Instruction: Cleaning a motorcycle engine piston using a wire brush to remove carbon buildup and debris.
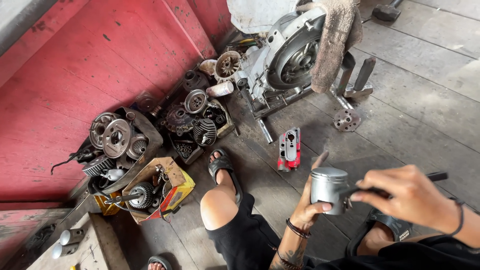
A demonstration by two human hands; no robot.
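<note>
While the piston (328,190) stood upright, crown up, the left hand (311,206) was closed round it from 7 o'clock; the right hand (407,194), at 3 o'clock, gripped a dark tool (390,188) touching its skirt, above the plank floor (410,120).

Held a smooth, satin-grey metal piston (328,190) in the left hand (310,207), with a dark matt tool (395,186) in the right hand (410,197). Sat on rough, weathered wooden floorboards (410,115) beside chipped red-painted boards (75,90), dull cast-metal engine case (285,60), coarse beige cloth (332,40), worn cardboard box (172,187).
</note>
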